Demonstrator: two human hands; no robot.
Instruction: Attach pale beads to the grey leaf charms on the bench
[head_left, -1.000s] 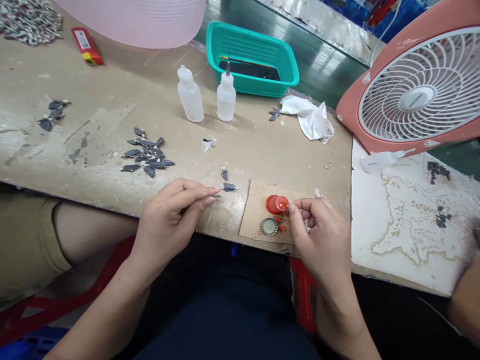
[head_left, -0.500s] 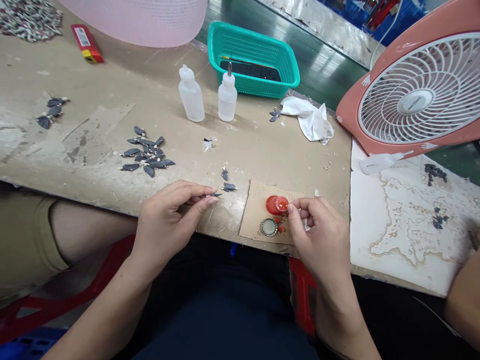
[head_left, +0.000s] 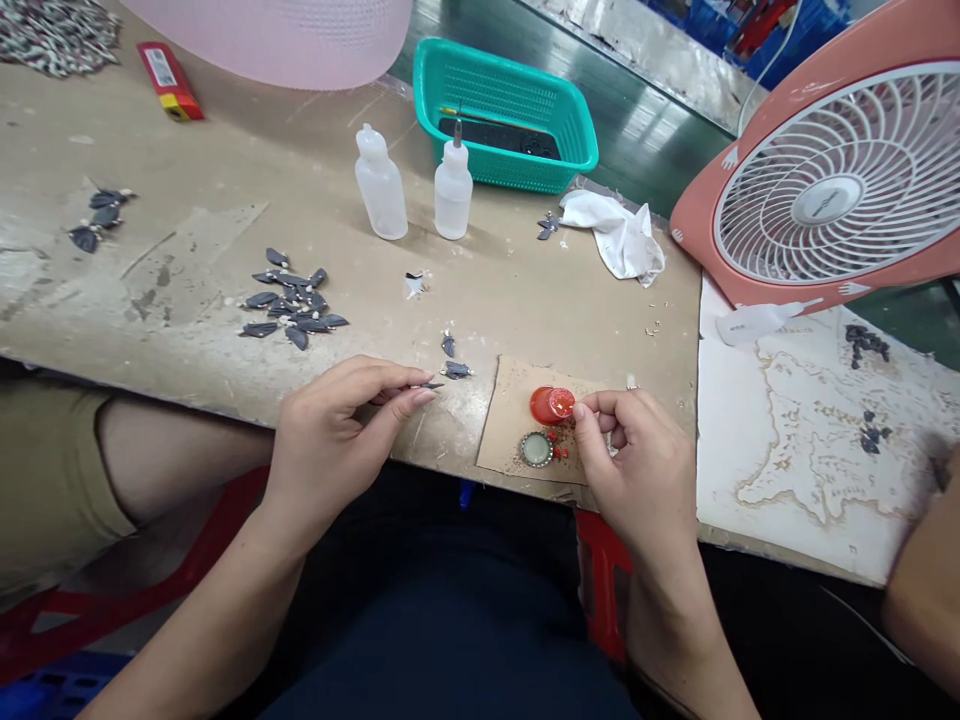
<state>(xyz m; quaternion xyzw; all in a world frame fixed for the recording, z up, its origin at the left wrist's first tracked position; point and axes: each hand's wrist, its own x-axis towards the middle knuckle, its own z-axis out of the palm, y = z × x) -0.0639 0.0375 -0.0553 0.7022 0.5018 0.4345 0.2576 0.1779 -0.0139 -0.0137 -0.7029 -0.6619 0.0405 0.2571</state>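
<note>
Fan logo: too small to read | left hand: pinching grey piece | right hand: grip unclear

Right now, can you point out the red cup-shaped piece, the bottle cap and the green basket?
Red cup-shaped piece [head_left: 553, 405], head view: around its middle.
Bottle cap [head_left: 536, 450], head view: centre of its upturned inside.
Green basket [head_left: 517, 175], head view: its near outer wall.
</note>
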